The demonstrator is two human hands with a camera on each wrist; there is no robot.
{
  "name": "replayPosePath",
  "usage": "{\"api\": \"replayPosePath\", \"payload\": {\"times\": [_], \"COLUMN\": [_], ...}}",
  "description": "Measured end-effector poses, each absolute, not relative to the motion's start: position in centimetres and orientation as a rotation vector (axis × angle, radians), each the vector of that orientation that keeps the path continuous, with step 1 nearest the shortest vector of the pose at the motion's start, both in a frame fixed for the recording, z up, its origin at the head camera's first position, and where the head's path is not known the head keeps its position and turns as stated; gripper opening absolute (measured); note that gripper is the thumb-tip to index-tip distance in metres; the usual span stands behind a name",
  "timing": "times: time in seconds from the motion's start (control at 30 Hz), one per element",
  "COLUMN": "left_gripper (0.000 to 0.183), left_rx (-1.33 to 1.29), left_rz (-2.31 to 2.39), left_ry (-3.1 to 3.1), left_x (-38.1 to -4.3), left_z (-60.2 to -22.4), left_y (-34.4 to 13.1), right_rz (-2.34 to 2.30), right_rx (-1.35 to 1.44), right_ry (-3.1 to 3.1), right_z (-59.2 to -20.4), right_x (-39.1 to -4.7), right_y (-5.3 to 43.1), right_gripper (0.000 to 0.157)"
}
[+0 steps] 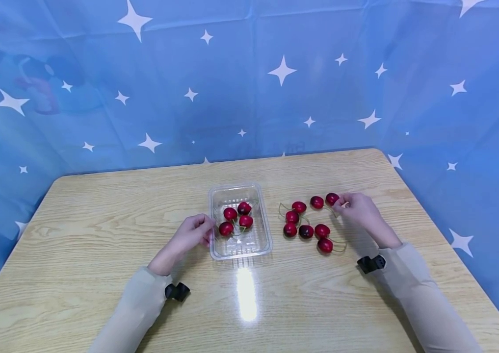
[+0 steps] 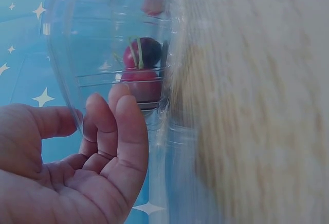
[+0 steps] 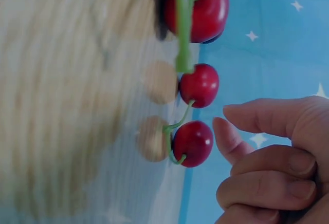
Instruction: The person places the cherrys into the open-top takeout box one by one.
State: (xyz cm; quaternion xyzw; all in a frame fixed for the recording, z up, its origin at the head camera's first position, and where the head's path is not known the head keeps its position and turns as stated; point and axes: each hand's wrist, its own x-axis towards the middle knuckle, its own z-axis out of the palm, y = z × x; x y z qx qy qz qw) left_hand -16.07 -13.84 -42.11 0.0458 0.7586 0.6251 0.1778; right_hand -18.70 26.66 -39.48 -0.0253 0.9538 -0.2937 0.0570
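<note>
Left hand [image 1: 193, 231]: clear plastic tray [image 1: 255, 243] pinched | right hand [image 1: 357, 210], right of tray: round red cherry [image 3: 194, 143] ungrasped; likely slippery, best held by stem [image 3: 168, 144]

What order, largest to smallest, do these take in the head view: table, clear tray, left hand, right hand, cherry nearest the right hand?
1. Table
2. Clear tray
3. Left hand and right hand: too alike to rank
4. Cherry nearest the right hand
</note>
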Motion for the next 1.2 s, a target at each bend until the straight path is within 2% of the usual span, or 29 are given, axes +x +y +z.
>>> {"api": "replayPosePath", "payload": {"times": [1.2], "left_gripper": [0.022], "left_rx": [0.140], "left_rz": [1.770], "left_ry": [2.136], "left_x": [-16.1], "left_z": [-42.3], "left_y": [-14.0], "right_rz": [-0.690], "right_rx": [-0.061], "right_ry": [2.838], "right_z": [-40.5], "right_x": [-19.3], "right_y": [26.7], "right_gripper": [0.014]}}
